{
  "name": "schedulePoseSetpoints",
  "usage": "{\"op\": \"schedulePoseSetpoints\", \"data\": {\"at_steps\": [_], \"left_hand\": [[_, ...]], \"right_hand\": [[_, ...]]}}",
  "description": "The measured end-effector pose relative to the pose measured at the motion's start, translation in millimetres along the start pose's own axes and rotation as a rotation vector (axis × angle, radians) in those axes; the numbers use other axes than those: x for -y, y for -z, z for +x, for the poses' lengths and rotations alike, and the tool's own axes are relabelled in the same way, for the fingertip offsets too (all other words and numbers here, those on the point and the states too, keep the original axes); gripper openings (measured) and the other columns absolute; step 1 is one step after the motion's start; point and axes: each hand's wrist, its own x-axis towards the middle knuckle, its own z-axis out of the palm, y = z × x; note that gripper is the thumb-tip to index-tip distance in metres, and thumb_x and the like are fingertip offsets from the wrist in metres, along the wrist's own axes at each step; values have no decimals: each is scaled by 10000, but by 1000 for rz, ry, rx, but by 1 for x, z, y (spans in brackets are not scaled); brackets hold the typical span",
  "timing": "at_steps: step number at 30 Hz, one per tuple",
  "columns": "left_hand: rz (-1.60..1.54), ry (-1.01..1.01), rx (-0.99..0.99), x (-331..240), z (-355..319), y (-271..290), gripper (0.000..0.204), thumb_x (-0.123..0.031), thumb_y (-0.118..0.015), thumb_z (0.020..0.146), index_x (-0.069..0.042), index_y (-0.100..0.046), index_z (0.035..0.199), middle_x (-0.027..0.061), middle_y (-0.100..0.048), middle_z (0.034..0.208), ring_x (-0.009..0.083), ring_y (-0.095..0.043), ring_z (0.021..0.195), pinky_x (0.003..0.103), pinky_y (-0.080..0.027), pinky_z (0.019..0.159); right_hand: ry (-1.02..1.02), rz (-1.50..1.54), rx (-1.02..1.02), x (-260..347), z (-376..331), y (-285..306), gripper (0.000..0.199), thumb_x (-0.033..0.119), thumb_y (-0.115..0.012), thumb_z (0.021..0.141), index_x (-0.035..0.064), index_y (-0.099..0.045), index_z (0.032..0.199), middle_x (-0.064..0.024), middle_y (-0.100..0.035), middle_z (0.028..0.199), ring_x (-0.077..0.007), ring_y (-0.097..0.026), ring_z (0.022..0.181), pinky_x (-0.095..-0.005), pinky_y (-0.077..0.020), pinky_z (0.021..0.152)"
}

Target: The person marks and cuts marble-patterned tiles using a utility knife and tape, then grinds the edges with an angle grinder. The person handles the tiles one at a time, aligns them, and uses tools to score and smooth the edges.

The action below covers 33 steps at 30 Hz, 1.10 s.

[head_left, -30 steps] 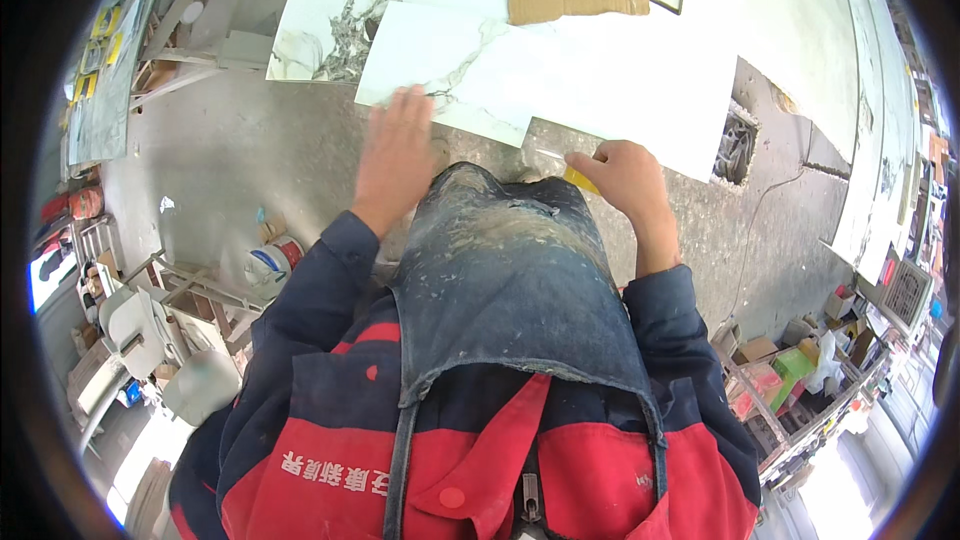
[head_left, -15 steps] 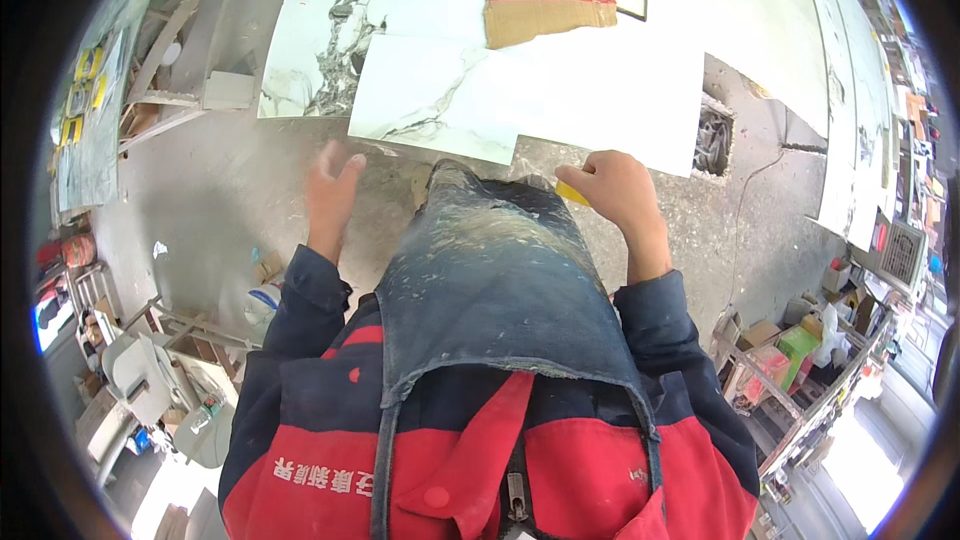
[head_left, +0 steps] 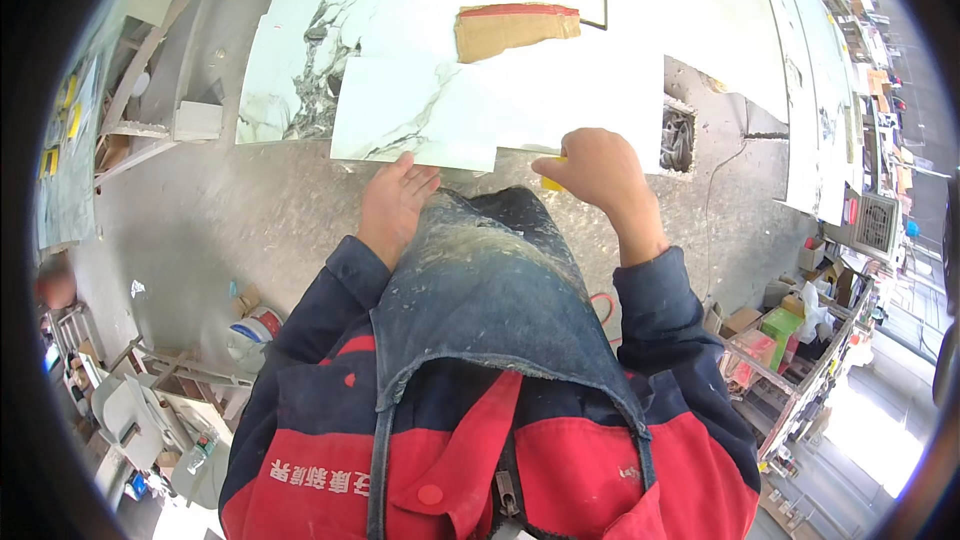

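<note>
White marbled slabs with dark grey veins lie in front of me, and a smaller slab [head_left: 400, 110] overlaps the larger one [head_left: 285, 60]. My left hand [head_left: 395, 202] is at the near edge of the smaller slab, its fingers stretched out and holding nothing. The fingertips seem to meet that edge. My right hand [head_left: 603, 172] is closed round a small yellow object [head_left: 550, 173], mostly hidden by the fingers, close to the near edge of the slabs. A torn piece of brown cardboard [head_left: 515, 35] with a red strip rests on top.
A square opening with dark contents [head_left: 677, 138] lies right of the slabs. More pale slabs [head_left: 800, 90] stand at the far right. A cluttered shelf rack [head_left: 790, 370] is at lower right, a grey chair [head_left: 130, 415] at lower left, and a bucket [head_left: 258, 325] beside my left arm.
My left hand has moved right and forward to the near edge of the slab. The right hand keeps hold of the yellow object. The whole view has shifted slightly.
</note>
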Motion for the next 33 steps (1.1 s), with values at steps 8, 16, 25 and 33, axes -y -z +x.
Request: {"op": "schedulePoseSetpoints", "data": {"at_steps": [8,16,25,33], "left_hand": [[-59,-48,58,19,1,-14,316,-213,-622,1063,7,-549,1278,167,-651,1227,320,-632,1185,479,-529,1027],[-126,-11,55,27,3,-10,332,-250,-608,1078,-10,-548,1298,163,-637,1272,318,-634,1189,483,-534,1009],[1147,-259,139,6,-62,-1,477,-252,-698,986,-13,-560,1375,139,-700,1194,309,-663,1088,481,-523,959],[2086,-1092,426,9,-59,-50,842,-194,-793,827,-7,-413,1555,206,-407,1620,400,-334,1519,573,-273,1232]], "right_hand": [[194,-199,-36,1,31,40,408,428,-720,829,24,-772,804,-180,-724,784,-365,-709,771,-445,-556,752],[205,-255,21,-13,52,41,349,406,-700,810,67,-776,849,-152,-755,844,-341,-720,835,-477,-491,946],[170,-282,44,-17,49,34,279,346,-726,765,86,-790,841,-137,-772,874,-331,-735,859,-486,-508,928],[114,-310,72,-13,47,30,196,269,-718,764,98,-786,831,-121,-775,860,-315,-745,844,-465,-508,921]]}}
